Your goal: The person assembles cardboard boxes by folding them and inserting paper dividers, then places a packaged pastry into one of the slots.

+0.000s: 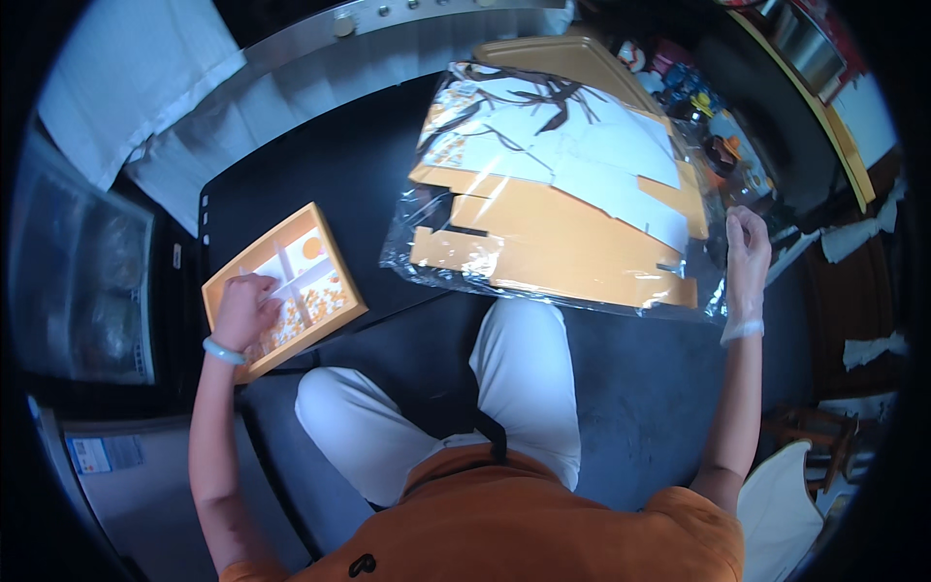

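Left hand [246, 306]: bare, light bracelet [224, 350] at the wrist. Fingers half curled, reaching down into the orange box [339, 264] at the clear dividers [293, 287]. Whether the fingertips grip a divider or only rest against it: cannot tell.

Right hand [748, 257]: in a thin clear glove [744, 331]. Fingers bent, tips drawn close together, beside the right end of the plastic bag [402, 254]. Cannot tell whether an edge of the bag is pinched there.

Orange box: at the near left corner of the black tabletop [335, 160], open side up, set askew to the near edge. Nearly square; slightly longer axis runs from near left to far right. Dividers cross inside; floor shows an orange-and-white print and a round orange patch.

Plastic bag: clear, lying flat right of the box, well apart from it, reaching the tabletop's near edge. Longer axis left to right, right end angled nearer the person. Contents: flat orange cardboard [543, 231] and a white sheet [621, 165] with dark leaf shapes. Brown tray [555, 50] beyond, at the far edge.
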### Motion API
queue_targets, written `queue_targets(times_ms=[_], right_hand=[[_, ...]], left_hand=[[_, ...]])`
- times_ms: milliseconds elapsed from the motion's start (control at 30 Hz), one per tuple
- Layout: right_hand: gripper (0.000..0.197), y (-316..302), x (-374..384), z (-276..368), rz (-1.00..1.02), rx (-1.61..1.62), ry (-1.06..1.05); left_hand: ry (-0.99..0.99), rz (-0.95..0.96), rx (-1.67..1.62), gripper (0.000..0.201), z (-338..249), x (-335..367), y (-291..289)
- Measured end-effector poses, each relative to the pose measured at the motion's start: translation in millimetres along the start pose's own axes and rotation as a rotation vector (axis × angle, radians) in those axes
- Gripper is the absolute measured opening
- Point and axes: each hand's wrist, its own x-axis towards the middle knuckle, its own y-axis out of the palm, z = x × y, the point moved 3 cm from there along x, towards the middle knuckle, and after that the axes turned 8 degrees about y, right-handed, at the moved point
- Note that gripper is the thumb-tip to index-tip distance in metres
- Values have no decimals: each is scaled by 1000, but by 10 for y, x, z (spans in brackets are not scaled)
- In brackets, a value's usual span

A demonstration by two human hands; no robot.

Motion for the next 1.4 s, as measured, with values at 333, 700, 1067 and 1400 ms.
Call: queue_targets(times_ms=[333, 700, 1067, 1400], right_hand=[[58, 82, 404, -957, 847, 1042, 536], [44, 826, 502, -669, 1507, 1158, 593], [57, 1402, 637, -131, 644, -311, -869], [65, 2015, 878, 8, 568, -358, -777]], left_hand=[[164, -185, 42, 41, -783, 324, -246], [203, -84, -47, 47, -1512, 515, 44], [96, -31, -312, 87, -1723, 790, 501], [114, -7, -336, 92, -1826, 866, 598]])
